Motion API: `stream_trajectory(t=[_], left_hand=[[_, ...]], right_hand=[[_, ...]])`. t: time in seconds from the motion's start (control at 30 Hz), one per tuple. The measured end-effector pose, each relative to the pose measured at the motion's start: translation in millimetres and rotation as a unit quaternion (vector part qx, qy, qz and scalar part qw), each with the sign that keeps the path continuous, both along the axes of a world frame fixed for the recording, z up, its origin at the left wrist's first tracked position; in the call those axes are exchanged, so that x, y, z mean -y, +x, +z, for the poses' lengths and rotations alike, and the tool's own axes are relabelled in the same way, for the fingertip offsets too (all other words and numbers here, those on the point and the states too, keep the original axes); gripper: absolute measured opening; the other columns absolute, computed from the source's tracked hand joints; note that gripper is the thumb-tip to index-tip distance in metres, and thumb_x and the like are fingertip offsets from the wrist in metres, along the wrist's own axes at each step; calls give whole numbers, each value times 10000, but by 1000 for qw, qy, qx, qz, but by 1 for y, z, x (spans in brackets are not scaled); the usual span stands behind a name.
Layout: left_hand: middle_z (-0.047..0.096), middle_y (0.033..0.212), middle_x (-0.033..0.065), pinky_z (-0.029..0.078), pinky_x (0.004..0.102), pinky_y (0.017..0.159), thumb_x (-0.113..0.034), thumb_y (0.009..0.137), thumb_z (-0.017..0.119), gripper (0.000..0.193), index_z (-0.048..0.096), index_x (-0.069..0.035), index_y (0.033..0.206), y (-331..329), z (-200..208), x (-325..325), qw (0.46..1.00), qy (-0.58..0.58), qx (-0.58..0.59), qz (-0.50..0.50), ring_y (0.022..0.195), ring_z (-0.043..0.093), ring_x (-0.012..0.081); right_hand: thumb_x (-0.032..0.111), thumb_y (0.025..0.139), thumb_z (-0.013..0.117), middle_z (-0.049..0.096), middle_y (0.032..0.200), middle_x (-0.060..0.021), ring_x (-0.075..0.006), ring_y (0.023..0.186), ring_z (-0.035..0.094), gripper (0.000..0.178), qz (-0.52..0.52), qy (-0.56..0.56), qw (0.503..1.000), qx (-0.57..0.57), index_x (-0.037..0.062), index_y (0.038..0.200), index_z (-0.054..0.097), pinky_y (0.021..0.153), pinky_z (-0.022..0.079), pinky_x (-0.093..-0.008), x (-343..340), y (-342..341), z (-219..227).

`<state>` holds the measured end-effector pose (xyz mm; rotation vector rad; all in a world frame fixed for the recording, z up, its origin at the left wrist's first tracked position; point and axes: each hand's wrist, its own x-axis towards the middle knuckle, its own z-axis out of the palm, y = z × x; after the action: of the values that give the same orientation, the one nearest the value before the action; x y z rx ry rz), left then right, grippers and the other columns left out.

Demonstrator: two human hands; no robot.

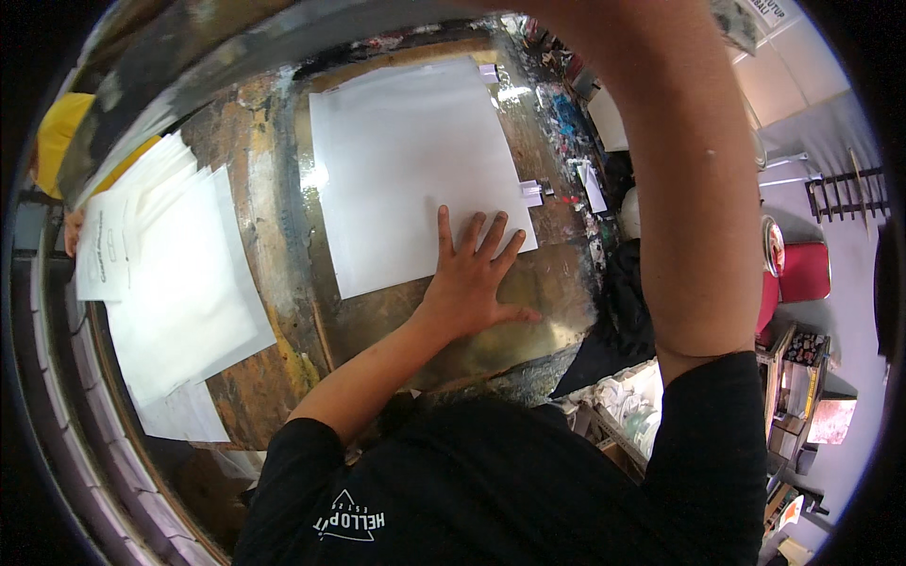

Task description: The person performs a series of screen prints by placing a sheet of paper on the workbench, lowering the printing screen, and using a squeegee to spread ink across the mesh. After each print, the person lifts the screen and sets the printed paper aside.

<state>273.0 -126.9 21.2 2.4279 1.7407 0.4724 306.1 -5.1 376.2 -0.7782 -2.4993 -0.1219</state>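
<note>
A large white sheet (pixel 411 170) lies on a worn, shiny board (pixel 557 292). My left hand (pixel 474 283) rests at the sheet's near right corner, fingers spread on the paper and thumb out over the bare board. Nothing is in it. Small pale tabs (pixel 531 193) sit against the sheet's right edge. My right forearm (pixel 698 179) reaches up and across the top edge of the view, so my right hand is out of sight. A dark, paint-smeared frame-like bar (pixel 217 47) spans the upper left, above the table.
To the left, a fanned stack of white sheets (pixel 179 302) lies on the stained wooden table (pixel 260 170). Something yellow (pixel 61 137) shows behind it, with what look like fingertips (pixel 73 231) at the stack's edge. A red chair (pixel 805 272) and shelves (pixel 793 396) stand right.
</note>
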Motion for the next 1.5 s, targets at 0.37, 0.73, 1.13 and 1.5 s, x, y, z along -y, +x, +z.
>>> stream_trajectory(t=[0.37, 0.73, 1.13, 1.5], left_hand=[[697, 1229, 131, 602, 335, 892, -74, 790, 945, 898, 461, -10, 1543, -138, 149, 64, 706, 146, 649, 244, 1000, 698, 191], [715, 997, 108, 398, 428, 976, -609, 568, 987, 1244, 545, 61, 1519, -138, 7, 170, 914, 94, 153, 364, 926, 639, 278], [670, 1008, 58, 334, 455, 985, -658, 529, 976, 1297, 542, -1, 1560, -144, 3, 175, 911, 24, 161, 378, 956, 565, 265], [550, 1033, 107, 303, 471, 962, -743, 553, 904, 1215, 603, -100, 1539, -142, 6, 171, 914, 22, 85, 395, 1027, 512, 297]], right_hand=[[448, 980, 637, 730, 854, -192, -424, 822, 717, 420, 87, 139, 984, -69, 37, 1004, 722, 789, 540, -553, -12, 12, -64], [46, 731, 791, 578, 1122, -107, -330, 1127, 578, 556, 18, 8, 999, 41, 103, 1220, 532, 994, 357, -549, -49, -1, -266], [91, 801, 798, 598, 1110, -64, -283, 1128, 593, 485, -28, 86, 991, 94, 128, 1210, 540, 982, 379, -545, -176, -94, -316], [77, 798, 769, 604, 1063, -59, -280, 1068, 603, 407, -53, 68, 989, 118, 118, 1143, 559, 968, 401, -544, -98, -60, -314]])
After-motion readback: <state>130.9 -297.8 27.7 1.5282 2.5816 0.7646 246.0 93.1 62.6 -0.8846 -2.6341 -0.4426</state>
